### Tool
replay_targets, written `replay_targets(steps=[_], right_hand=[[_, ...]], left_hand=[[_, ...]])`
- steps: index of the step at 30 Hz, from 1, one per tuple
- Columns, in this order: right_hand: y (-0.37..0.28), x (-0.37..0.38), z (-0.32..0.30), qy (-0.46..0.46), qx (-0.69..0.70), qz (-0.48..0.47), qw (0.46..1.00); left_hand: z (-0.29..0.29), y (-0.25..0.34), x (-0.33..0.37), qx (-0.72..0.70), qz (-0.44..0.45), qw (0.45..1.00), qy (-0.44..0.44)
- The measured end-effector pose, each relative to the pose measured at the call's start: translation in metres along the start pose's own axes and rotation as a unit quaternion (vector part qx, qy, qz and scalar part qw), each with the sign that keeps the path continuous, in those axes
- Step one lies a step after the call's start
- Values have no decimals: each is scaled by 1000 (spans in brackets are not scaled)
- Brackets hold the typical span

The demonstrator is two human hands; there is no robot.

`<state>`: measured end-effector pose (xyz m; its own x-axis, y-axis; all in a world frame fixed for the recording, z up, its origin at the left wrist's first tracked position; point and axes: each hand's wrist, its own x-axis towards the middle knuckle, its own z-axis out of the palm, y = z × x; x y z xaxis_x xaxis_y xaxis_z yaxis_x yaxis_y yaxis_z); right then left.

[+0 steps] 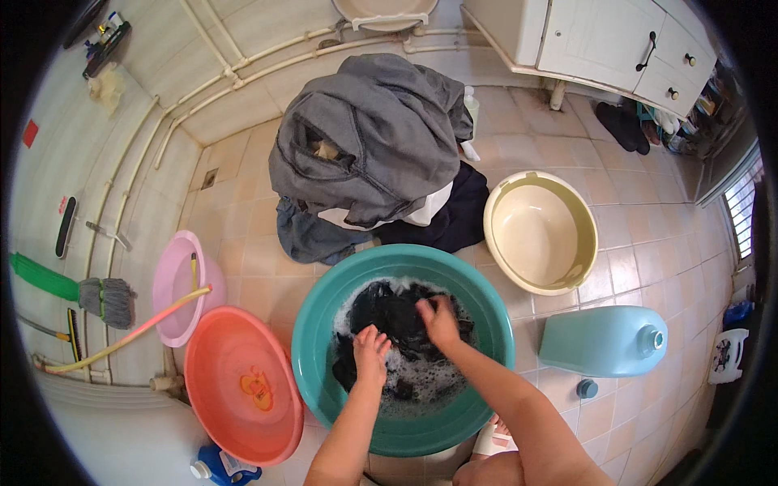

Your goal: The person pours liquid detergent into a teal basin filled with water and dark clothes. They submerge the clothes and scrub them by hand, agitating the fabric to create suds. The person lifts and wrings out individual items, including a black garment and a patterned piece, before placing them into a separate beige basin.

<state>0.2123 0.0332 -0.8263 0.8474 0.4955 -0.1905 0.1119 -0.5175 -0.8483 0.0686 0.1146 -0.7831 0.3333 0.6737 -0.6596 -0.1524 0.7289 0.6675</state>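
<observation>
A large teal basin holds foamy water and black wet cloth, partly under the suds. My left hand is above the foam near the cloth's left part, its fingers slightly bent and apart, with nothing in them. Over at the cloth's right side, my right hand is against or just above the dark fabric. Its visible fingers are apart; whether they touch the cloth I cannot tell for sure.
Behind the basin rises a pile of grey clothing. A cream basin and a light-blue jug with its loose cap lie right. An orange basin, a pink basin and a hose are left.
</observation>
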Motion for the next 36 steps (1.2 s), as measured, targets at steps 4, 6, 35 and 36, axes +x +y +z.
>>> replay_targets(steps=[4, 6, 35, 36], right_hand=[[3, 2, -3, -182, -223, 8, 958], [-14, 11, -13, -223, -246, 88, 939], [-76, -29, 4, -104, -7, -32, 994], [-69, -19, -1, -108, 14, 47, 993]], left_hand=[[-13, -9, 6, 112, -108, 986, 63], [-16, -4, 6, 158, -85, 982, 55], [-20, -14, -24, -40, -33, 998, 23], [-8, -5, -31, -9, -35, 999, -9]])
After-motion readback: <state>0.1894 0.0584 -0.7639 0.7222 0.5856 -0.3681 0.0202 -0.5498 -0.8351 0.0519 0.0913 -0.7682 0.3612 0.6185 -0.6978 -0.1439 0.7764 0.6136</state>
